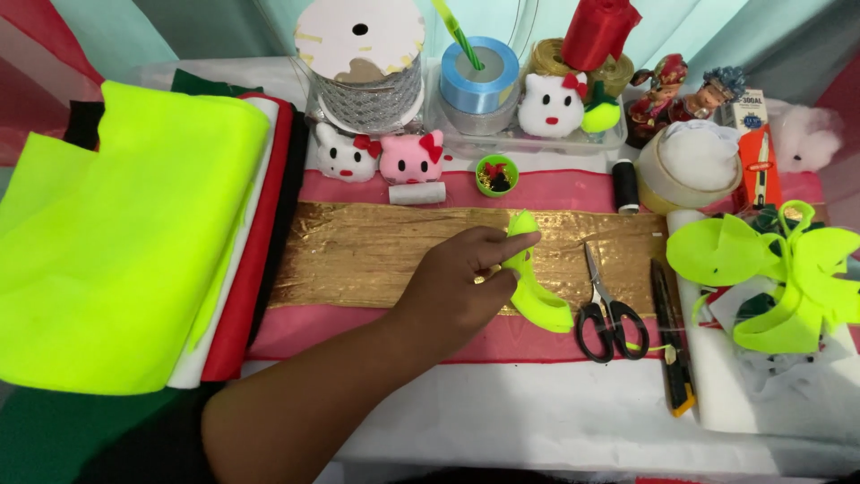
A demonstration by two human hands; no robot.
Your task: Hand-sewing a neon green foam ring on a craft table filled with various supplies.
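My left hand (457,287) reaches in from the lower left and pinches a small curved piece of neon yellow felt (536,300) between thumb and fingers. The piece rests over a gold shiny fabric strip (358,255) laid across pink cloth (555,190). Black-handled scissors (607,314) lie just right of the felt piece, apart from my hand. My right hand is out of view.
A stack of neon yellow, white, red and dark felt sheets (116,242) fills the left. At the back stand ribbon spools (479,76), small plush cat heads (412,157) and a black thread spool (625,185). A utility knife (674,345) and cut neon felt shapes (770,264) lie at the right.
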